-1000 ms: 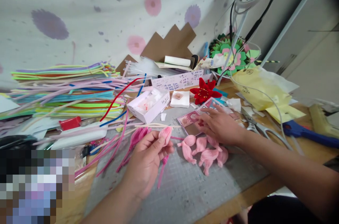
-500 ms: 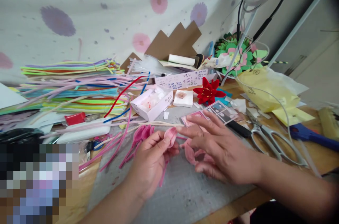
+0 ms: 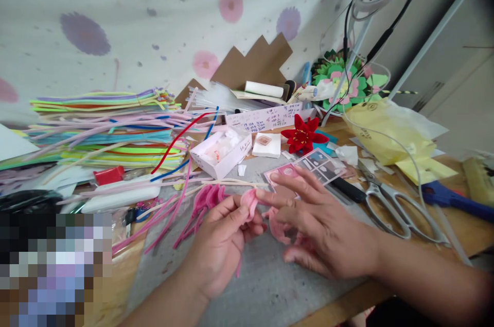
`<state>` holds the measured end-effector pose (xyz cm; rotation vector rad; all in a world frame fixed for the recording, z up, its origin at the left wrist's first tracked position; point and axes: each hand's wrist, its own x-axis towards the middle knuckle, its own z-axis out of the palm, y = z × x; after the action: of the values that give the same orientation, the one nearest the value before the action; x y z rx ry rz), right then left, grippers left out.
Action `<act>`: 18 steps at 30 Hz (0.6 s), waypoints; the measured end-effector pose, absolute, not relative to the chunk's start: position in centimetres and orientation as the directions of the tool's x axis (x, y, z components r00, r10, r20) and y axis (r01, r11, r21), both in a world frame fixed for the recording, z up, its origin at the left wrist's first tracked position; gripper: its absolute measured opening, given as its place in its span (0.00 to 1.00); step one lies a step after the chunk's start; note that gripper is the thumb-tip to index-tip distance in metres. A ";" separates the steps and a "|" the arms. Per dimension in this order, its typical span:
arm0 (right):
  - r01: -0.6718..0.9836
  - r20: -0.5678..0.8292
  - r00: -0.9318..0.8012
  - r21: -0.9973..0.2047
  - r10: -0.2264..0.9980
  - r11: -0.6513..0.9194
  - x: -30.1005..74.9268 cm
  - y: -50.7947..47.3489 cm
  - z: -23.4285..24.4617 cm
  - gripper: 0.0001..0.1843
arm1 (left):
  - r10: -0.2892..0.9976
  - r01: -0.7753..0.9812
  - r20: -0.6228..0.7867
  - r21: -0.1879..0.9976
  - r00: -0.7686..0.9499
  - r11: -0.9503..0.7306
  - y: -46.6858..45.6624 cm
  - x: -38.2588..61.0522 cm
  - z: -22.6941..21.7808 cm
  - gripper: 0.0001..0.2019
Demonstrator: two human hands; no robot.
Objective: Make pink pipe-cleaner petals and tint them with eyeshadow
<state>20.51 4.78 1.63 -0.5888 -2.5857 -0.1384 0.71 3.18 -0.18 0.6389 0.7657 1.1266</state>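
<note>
My left hand pinches a pink fuzzy petal on a pink stem, raised just above the grey cutting mat. My right hand hovers beside it with fingers spread, its index fingertip touching the petal's edge. Under my right palm lie more pink petals, mostly hidden. Darker pink petals with stems lie on the mat left of my left hand.
Stacks of coloured pipe cleaners fill the left. A white box, a red flower, printed cards, scissors, a yellow bag and a blue tool crowd the table behind and right.
My right hand left the cards, swept back over the loose petals and came to the petal held in my left hand. My left hand stayed nearly still.
</note>
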 end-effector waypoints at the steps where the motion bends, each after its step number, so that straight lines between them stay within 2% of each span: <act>1: 0.418 0.476 -0.798 -0.002 0.368 0.908 20.5 4.8 1.6 0.20 | 0.949 -0.540 -0.210 0.784 0.234 0.307 3.2 0.7 -0.2 0.04; 3: 0.429 0.473 -0.794 -0.009 0.382 0.903 20.8 5.4 1.4 0.21 | 0.950 -0.527 -0.204 0.795 0.237 0.302 3.3 0.6 -0.3 0.04; 5: 0.536 0.472 -0.729 -0.055 0.495 0.842 21.8 6.7 0.9 0.22 | 0.951 -0.514 -0.186 0.807 0.246 0.291 3.4 0.5 -0.4 0.05; 7: 0.673 0.456 -0.625 -0.099 0.634 0.733 23.3 8.4 0.1 0.18 | 0.956 -0.506 -0.168 0.819 0.240 0.271 3.5 0.3 -0.6 0.05; 9: 0.748 0.396 -0.580 -0.089 0.712 0.658 24.7 9.8 -0.7 0.15 | 0.959 -0.480 -0.164 0.838 0.230 0.259 3.7 0.2 -0.7 0.04; 14: 0.784 0.268 -0.599 0.006 0.755 0.620 25.6 10.7 -1.7 0.15 | 0.964 -0.395 -0.179 0.886 0.196 0.245 4.0 0.3 -1.0 0.06; 18: 0.753 0.224 -0.642 0.002 0.733 0.659 24.7 10.4 -1.5 0.12 | 0.966 -0.362 -0.185 0.900 0.181 0.241 3.8 0.2 -0.9 0.06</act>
<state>24.69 10.37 -1.52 -1.2119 -2.6716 -0.1393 0.23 3.85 -0.91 0.8323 0.9180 1.1093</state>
